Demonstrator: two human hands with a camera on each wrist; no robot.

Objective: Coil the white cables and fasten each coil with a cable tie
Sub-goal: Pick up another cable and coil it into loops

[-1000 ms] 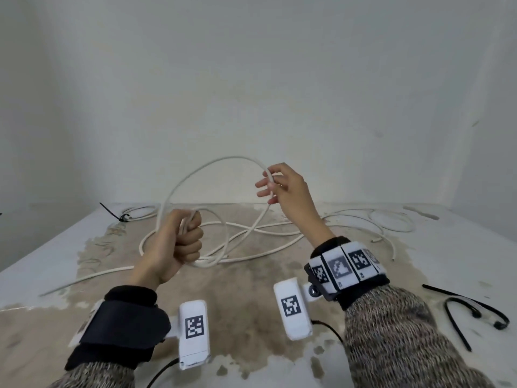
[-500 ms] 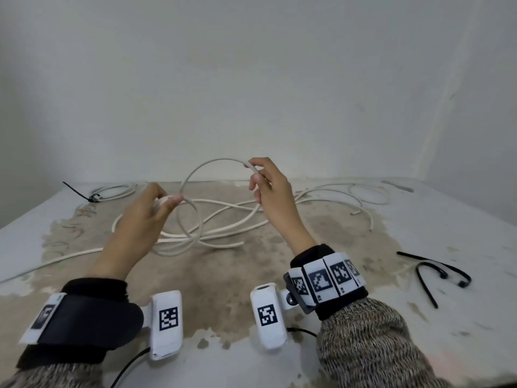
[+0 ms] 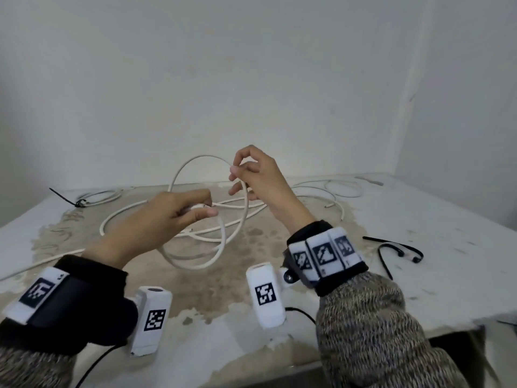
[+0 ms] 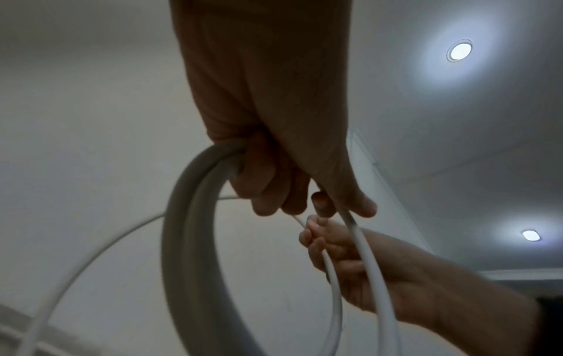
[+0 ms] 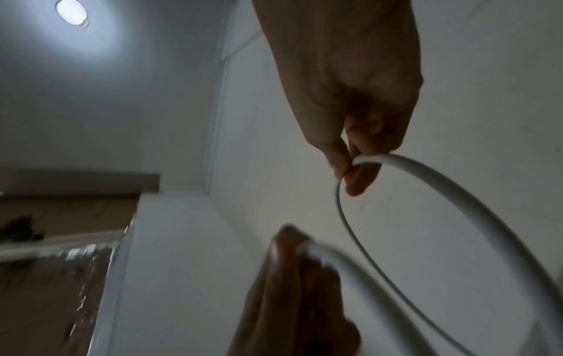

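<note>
A white cable hangs in loops from my left hand, which grips the top of the coil above the table. In the left wrist view the left hand has its fingers curled round the cable. My right hand pinches the same cable just right of it, holding up a fresh arc. The right wrist view shows thumb and forefinger of the right hand pinching the cable. The rest of the cable trails loose on the table. Black cable ties lie to the right.
The stained white table stands against a plain wall. At the back left lies a coiled white cable with a black tie on it. More loose cable loops lie at the back right.
Both hands have come down and closer together. The right hand has brought the new loop towards the left hand, whose fist has loosened to take it.
</note>
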